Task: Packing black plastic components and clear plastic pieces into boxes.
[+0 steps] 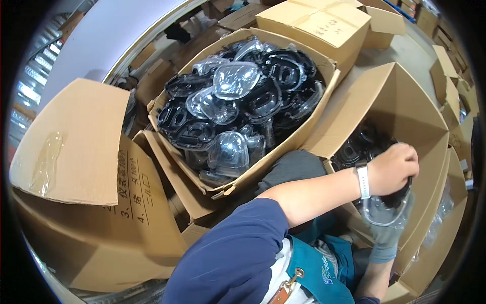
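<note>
Over the open carton at the right, my left hand (pixel 392 169), bare and with a white wristband, has its fingers curled onto a black plastic shell with a clear cover (pixel 382 213). My right hand (pixel 389 235), in a grey glove, is closed round the lower side of the same piece, behind the clear plastic. Part of the black shell is hidden under my left hand. Inside the right carton (pixel 422 101) lie several black plastic shells (pixel 352 147), below and beside my left wrist.
A large open carton (pixel 329 93) at the centre is heaped with black shells and clear covers (pixel 235 80). A closed carton (pixel 314 23) stands behind it. Another carton with a raised flap (pixel 68 147) is at the left. At the far right, a box holds clear plastic pieces (pixel 443 210).
</note>
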Demonstrator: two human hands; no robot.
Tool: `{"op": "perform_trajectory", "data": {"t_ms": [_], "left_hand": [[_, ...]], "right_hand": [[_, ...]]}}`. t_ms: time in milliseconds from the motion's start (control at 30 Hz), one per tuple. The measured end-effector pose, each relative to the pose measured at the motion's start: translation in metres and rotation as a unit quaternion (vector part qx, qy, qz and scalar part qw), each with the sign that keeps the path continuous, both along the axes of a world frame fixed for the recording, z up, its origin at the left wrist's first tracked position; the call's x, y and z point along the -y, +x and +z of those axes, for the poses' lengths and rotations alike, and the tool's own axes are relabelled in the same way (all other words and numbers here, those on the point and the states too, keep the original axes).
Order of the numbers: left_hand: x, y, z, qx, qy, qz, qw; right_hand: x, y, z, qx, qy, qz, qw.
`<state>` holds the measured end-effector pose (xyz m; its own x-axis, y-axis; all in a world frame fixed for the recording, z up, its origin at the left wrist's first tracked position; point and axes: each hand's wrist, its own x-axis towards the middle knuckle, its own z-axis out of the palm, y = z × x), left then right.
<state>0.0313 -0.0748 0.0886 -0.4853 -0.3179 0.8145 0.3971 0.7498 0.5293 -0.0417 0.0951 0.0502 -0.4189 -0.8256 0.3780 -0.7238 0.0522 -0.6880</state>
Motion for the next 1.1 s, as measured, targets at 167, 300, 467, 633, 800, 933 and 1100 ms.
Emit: {"op": "perform_trajectory", "data": {"t_ms": [167, 300, 467, 633, 800, 933, 1100], "left_hand": [[-0.065, -0.009, -0.015, 0.005, -0.067, -0.033, 0.997], [-0.059, 0.013, 0.002, 0.057, 0.168, 0.055, 0.983], [-0.063, 0.002, -0.038, 0.187, 0.426, -0.257, 0.847], [-0.065, 0.004, -0.034, 0.204, 0.415, -0.28, 0.841], [-0.069, 0.01, -0.019, 0.231, 0.353, -0.188, 0.887], [-0.057, 0.013, -0.002, 0.265, 0.22, -0.121, 0.931], [-0.066, 0.01, -0.013, 0.254, 0.21, -0.102, 0.938]], "right_hand": [[-0.008, -0.005, -0.043, 0.107, -0.028, -0.029, 0.993], [0.007, 0.002, 0.013, 0.586, -0.25, 0.067, 0.768], [0.006, -0.01, 0.009, 0.419, -0.246, -0.006, 0.874], [-0.008, -0.023, -0.01, 0.245, -0.187, 0.021, 0.951], [-0.014, -0.008, -0.003, 0.318, -0.23, 0.009, 0.92], [-0.017, -0.013, 0.007, 0.421, -0.236, 0.048, 0.874], [-0.012, -0.005, 0.007, 0.421, -0.21, 0.05, 0.881]]}}
